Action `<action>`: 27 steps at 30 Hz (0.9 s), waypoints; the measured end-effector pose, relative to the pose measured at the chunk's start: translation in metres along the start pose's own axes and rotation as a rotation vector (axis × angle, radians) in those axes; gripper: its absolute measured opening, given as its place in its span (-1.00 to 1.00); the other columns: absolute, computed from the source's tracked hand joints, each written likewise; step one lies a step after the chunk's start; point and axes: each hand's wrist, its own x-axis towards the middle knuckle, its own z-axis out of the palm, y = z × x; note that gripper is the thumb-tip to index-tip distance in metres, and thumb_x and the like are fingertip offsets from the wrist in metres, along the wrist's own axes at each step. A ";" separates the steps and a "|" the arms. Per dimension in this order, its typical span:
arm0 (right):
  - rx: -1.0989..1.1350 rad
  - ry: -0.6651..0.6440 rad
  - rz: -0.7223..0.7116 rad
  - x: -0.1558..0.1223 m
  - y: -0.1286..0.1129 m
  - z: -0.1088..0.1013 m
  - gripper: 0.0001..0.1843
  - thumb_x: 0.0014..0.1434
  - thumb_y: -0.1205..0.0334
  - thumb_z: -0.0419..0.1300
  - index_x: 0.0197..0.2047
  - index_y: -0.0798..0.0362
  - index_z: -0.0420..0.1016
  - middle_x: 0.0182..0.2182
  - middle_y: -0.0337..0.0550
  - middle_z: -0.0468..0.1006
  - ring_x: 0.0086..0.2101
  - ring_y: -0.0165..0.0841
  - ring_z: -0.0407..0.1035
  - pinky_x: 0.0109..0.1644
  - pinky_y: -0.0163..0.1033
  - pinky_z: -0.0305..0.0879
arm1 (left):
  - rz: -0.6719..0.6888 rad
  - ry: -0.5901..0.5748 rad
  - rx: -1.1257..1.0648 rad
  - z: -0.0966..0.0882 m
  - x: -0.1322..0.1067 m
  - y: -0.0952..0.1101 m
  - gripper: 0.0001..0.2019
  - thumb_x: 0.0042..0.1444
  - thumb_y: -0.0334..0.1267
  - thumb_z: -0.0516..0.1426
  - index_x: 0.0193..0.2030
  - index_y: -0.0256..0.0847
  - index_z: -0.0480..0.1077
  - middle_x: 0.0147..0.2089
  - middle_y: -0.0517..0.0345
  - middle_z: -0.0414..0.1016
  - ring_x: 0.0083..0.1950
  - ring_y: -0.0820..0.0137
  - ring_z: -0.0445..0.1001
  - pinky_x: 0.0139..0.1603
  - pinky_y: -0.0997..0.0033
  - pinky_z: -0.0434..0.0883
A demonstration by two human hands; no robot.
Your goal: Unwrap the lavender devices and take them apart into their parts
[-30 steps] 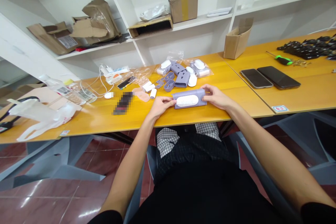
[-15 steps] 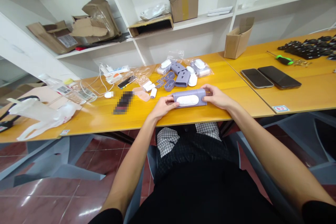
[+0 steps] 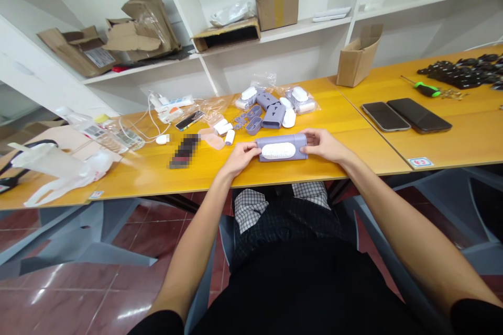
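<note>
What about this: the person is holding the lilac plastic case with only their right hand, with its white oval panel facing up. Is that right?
Not quite: both hands hold it. The head view shows the left hand and the right hand at opposite ends of the lilac plastic case, with its white oval panel facing up.

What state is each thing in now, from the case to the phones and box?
Left hand, gripping the case's left end
Right hand, gripping the case's right end
Lilac plastic case, held level between both hands
White oval insert, set in the case's top face
Two smartphones, lying flat, screens dark
Cardboard box, open, flaps up
</note>
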 end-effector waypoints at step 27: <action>-0.195 0.015 -0.081 -0.002 -0.012 0.006 -0.42 -0.06 0.29 0.38 0.10 -0.04 0.56 -0.24 -0.14 0.62 -0.20 -0.11 0.53 -0.10 0.01 0.53 | -0.053 -0.002 -0.228 -0.001 0.007 -0.010 -0.84 0.02 -0.23 0.37 -0.46 -0.25 0.56 -0.43 0.18 0.56 -0.30 0.36 0.53 -0.09 0.32 0.48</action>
